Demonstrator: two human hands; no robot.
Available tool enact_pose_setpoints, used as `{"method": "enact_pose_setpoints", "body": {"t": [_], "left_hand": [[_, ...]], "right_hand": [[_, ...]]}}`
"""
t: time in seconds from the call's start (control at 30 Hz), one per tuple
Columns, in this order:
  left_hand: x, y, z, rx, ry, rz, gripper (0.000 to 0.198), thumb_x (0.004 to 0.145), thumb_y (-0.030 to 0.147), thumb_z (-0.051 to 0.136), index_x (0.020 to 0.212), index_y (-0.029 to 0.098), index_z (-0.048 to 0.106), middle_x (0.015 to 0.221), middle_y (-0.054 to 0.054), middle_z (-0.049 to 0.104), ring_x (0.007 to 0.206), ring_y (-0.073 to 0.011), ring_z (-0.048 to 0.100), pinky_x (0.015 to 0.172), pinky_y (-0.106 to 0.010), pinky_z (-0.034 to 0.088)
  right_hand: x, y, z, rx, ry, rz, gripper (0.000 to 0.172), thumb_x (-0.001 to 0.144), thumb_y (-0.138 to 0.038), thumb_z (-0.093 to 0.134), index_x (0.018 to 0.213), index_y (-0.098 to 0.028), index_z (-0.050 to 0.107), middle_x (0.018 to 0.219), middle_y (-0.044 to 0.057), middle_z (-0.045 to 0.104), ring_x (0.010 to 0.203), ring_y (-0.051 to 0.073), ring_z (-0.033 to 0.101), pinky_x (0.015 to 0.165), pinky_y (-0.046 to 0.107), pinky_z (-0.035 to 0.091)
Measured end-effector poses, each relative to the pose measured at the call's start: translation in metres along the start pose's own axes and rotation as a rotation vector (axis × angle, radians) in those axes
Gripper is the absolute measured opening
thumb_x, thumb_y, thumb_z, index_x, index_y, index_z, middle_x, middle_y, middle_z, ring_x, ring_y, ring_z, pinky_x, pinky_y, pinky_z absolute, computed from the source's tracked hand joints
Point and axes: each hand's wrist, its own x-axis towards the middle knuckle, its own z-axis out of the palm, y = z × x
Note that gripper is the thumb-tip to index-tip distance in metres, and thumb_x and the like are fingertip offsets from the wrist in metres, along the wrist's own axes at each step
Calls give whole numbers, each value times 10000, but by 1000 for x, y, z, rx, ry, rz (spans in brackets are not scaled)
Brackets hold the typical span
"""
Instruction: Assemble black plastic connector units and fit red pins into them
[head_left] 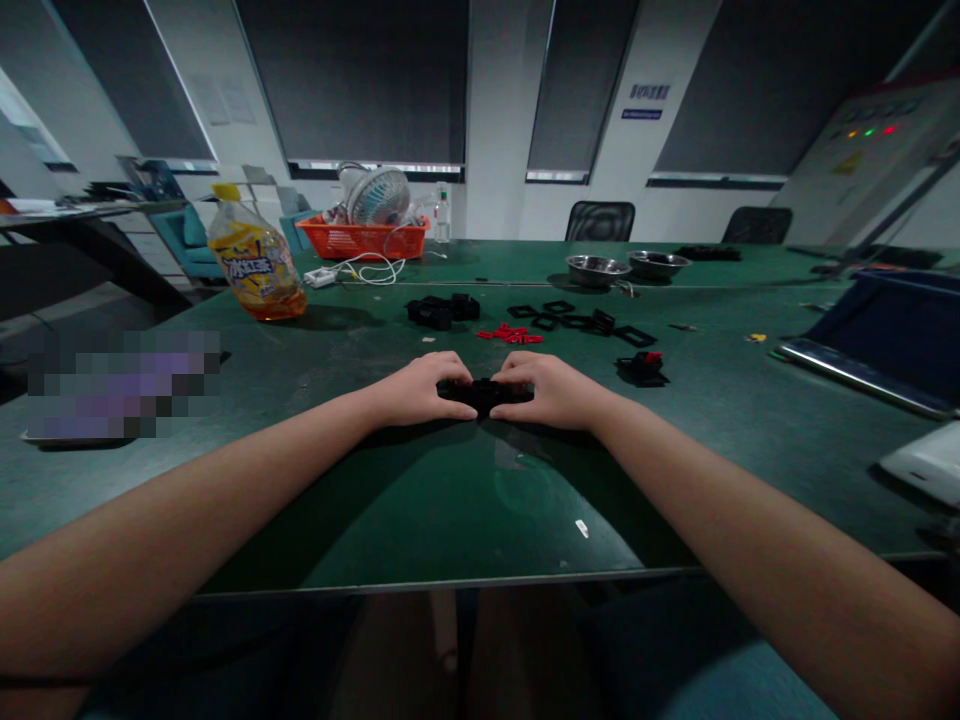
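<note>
Both hands meet at the middle of the green table (420, 500), gripping one black plastic part (485, 397) between them. My left hand (427, 390) is closed on its left end, thumb below and fingers above. On the right end, my right hand (551, 390) pinches it the same way. The part's details are dark and partly hidden by the fingers. Just beyond the hands lie small red plastic pieces (512, 334). Several black frames (635, 336) are spread behind them, and a cluster of black blocks (442, 311) sits to their left. A black part with a red piece (642, 368) rests to the right.
A bottle of orange drink (259, 262) and a purple-screened, blurred flat object (124, 390) stand left. Farther back are an orange basket (364, 240) with a fan, a white cable (367, 268) and metal bowls (596, 270). At right lie a dark blue box (885, 335) and a white device (926, 463).
</note>
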Motion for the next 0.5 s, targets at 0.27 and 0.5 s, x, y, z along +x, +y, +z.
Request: {"method": "enact_pose_setpoints", "body": {"t": [0.27, 0.5], "left_hand": [[0, 0, 0, -1, 2, 6, 352, 779, 448, 678, 978, 160, 644, 1040, -83, 590, 985, -234, 568, 902, -377, 443], [0, 0, 0, -10, -2, 7, 363, 776, 443, 679, 977, 141, 647, 1039, -92, 588, 986, -241, 569, 903, -382, 440]], "right_hand": [[1, 0, 0, -5, -10, -2, 375, 810, -401, 677, 1034, -106, 727, 972, 127, 638, 888, 236, 612, 819, 383, 490], [0, 0, -1, 1, -9, 2, 354, 811, -383, 681, 1032, -111, 727, 974, 125, 639, 895, 232, 610, 829, 384, 487]]}}
